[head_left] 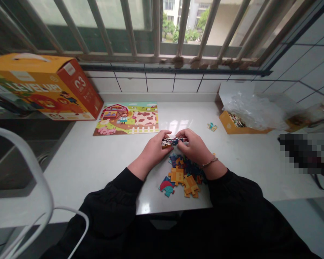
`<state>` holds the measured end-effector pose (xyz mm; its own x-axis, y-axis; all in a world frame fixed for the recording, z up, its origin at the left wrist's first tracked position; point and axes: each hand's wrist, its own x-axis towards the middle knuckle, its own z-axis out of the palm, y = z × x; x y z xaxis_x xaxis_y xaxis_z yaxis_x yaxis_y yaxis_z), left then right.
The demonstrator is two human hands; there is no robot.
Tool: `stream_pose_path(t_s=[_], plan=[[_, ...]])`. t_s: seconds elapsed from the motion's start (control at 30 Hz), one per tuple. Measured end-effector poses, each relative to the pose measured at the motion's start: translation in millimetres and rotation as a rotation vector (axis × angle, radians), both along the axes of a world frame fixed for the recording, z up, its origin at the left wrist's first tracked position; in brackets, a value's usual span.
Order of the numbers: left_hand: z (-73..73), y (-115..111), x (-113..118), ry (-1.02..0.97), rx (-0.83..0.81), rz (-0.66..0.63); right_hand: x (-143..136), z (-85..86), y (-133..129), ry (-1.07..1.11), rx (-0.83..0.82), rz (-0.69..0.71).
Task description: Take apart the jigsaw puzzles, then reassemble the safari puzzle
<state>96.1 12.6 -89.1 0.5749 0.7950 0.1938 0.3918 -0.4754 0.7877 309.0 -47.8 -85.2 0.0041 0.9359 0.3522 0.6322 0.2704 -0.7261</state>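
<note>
A stack of jigsaw puzzle pieces (169, 142) is held on edge between my two hands above the counter. My left hand (158, 145) is closed round the left end of it, and my right hand (192, 144) grips the right end with thumb and fingers. Just below my hands lies a loose heap of pieces, with a yellow piece (176, 175), another yellow piece (190, 185) and a red-and-blue piece (167, 187) at the near side. My right hand and wrist hide part of this heap.
A farm picture puzzle (128, 118) lies at the back left, beside an orange box (43, 88). One loose piece (212, 126) is on the counter (118, 162) at right, near an open yellow box (228, 124) with pieces and clear plastic (255, 109). A sink (21, 158) is at left.
</note>
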Motion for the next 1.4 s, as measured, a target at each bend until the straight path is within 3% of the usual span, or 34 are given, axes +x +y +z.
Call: stream_pose_path(t_s=[0.3,0.5,0.67,0.8,0.93,1.03,1.13,1.2,1.3,1.4], plan=[[3.5,-1.5,-1.8,-0.011,-0.02,-0.025,2.6,3.8,-3.8,-0.093,-0.14,0.055],[-0.1,-1.1,-2.5,0.011,0.0,-0.046,10.1,2.9,-2.3,-0.078,-0.043,-0.138],[-7.7,1.7,-1.4,-0.016,0.077,-0.002,2.3,-2.7,1.5,-0.078,-0.071,0.067],[-11.0,2.9,0.4,-0.014,0.144,-0.085,-3.0,-3.7,2.3,-0.084,-0.046,0.204],[-6.8,-0.1,1.2,-0.015,0.071,-0.12,-2.5,-1.1,2.6,-0.111,-0.059,0.283],[-1.4,-1.4,0.3,-0.002,0.015,-0.092,6.5,6.9,1.5,-0.093,-0.014,0.176],[1.4,-0.7,-1.1,0.013,0.03,-0.074,28.0,18.4,-8.7,-0.095,0.051,-0.103],[1.7,0.0,-2.1,0.02,0.074,-0.097,45.6,21.7,-25.3,-0.208,0.021,-0.239],[1.2,0.7,-3.1,0.027,0.117,-0.132,62.5,10.8,-65.6,-0.463,-0.106,-0.28],[0.3,0.8,-3.0,0.042,0.126,-0.13,54.1,-14.0,-112.1,-0.561,-0.225,-0.351]])
